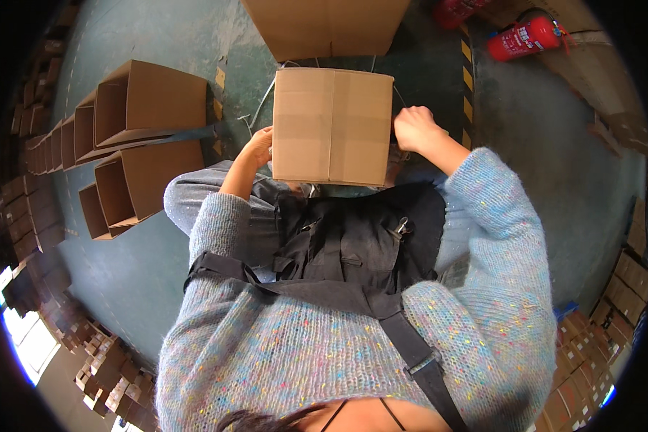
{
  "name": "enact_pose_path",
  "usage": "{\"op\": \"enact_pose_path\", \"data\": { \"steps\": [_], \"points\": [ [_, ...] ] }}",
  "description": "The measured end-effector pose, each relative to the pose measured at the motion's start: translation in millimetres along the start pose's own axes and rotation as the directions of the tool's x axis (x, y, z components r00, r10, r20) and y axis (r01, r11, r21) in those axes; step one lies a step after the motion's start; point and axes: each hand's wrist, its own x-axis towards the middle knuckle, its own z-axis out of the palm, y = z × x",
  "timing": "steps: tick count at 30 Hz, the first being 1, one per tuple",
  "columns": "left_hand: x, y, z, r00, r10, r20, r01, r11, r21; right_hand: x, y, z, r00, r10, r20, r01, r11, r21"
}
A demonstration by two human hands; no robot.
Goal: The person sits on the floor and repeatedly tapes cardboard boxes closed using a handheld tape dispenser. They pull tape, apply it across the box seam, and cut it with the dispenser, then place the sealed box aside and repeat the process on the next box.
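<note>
A taped cardboard box (333, 127) stands in front of my knees, with a clear tape seam running down its top. My left hand (260, 146) grips the box's left side, and its fingertips are partly hidden by the edge. Just off the right side, my right hand (416, 128) is curled like a fist. Whether something is inside that fist is hidden. Thin pale strapping (263, 102) lies at the box's upper left, and more thin strands show behind it. A black apron (351, 237) covers my lap.
Beyond the box stands a larger carton (326, 27). Open cartons (164, 102) stand in rows on the left. A red fire extinguisher (525, 39) is at upper right, past the yellow-black floor tape (467, 75). Stacked boxes (578, 362) line the lower right.
</note>
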Motion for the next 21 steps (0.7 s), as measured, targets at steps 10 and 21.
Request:
{"op": "enact_pose_path", "data": {
  "steps": [10,21],
  "points": [
    [-52.5,59.2,21.0,0.936,0.245,-0.254,-0.227,0.969,0.098,-7.5,99.1,72.7,0.805,0.589,-0.066,0.040,0.057,0.998],
    [-41.2,60.2,98.5,0.979,0.187,0.075,-0.153,0.933,-0.326,64.9,-63.0,95.8,0.943,0.264,-0.205,0.267,-0.964,-0.011]
  ]
}}
